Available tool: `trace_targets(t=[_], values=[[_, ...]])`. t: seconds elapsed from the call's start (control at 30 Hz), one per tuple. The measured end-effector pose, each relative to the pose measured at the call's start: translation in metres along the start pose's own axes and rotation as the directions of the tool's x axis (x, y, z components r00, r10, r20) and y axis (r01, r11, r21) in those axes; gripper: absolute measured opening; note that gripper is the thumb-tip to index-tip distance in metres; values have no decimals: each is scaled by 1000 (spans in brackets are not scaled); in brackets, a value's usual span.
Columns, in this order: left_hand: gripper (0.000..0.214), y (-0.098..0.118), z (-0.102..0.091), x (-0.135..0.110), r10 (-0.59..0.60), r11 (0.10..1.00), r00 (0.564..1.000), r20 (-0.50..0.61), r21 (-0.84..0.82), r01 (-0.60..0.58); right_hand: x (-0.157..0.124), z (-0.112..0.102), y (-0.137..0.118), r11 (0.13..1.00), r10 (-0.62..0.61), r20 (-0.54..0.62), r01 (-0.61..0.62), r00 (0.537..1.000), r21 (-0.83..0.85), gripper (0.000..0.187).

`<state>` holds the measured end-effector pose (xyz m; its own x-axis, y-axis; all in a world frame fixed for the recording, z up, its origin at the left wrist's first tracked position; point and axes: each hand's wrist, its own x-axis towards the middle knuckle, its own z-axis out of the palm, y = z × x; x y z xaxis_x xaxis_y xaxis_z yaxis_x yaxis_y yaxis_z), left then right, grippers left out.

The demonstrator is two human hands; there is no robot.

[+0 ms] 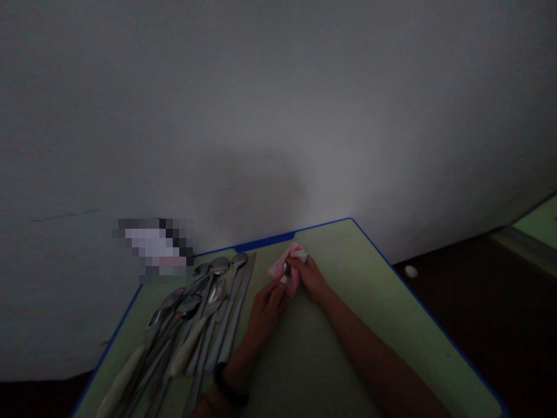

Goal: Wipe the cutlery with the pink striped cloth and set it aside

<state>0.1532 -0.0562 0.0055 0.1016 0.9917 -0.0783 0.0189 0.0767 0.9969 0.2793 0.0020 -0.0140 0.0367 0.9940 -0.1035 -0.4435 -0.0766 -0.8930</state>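
Note:
Over the middle of the table, a crumpled pink-and-white cloth (295,283) is between my two hands. My right hand (311,277) is closed on its right side, fingers bent inward. From the lower left, my left hand (266,306) pinches at the cloth's near edge, thumb and fingers together. A small pale, shiny spot shows in the folds between the hands; I cannot make out what it is. To the left of my left hand lies a spread of metal cutlery, with spoons (220,266), a table knife (243,290) and a fork (216,292).
The pale green table (348,325) has a blue edge and stands against a grey wall (261,116). A blurred-out flat object (152,247) is at its far left corner. Pale-handled utensils (189,348) lie among the cutlery. A small white object (411,271) is on the dark floor at right.

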Motion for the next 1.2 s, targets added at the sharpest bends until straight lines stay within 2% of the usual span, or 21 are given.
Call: trace_targets(t=[0.13,0.23,0.33,0.43,0.6,0.73,0.83,0.97,1.2], values=[[36,4,2,-2,-50,998,999,3,-47,50,1,-1,-1,993,108,27,-110,994,54,26],[36,9,4,-5,-114,988,993,1,-107,114,1,0,-8,967,201,108,-215,974,134,23],[36,13,4,-7,-171,976,985,-6,-135,169,1,1,-14,939,241,197,-279,950,199,21],[37,15,3,-8,-196,973,981,-15,-129,192,-1,0,-18,924,262,229,-313,937,222,20],[38,15,0,-9,-226,959,974,0,-176,223,-4,-1,-19,925,242,280,-309,929,223,24],[38,15,-3,-11,-282,940,959,40,-191,284,-7,1,-25,912,232,368,-333,900,240,35],[39,15,-4,-12,-333,917,943,27,-224,330,-8,3,-29,901,258,382,-364,887,235,42],[39,14,-5,-13,-329,919,943,51,-214,332,-7,1,-28,893,267,417,-386,869,231,52],[38,16,-5,-13,-335,918,941,47,-209,338,-10,0,-23,899,251,420,-371,872,232,40]])
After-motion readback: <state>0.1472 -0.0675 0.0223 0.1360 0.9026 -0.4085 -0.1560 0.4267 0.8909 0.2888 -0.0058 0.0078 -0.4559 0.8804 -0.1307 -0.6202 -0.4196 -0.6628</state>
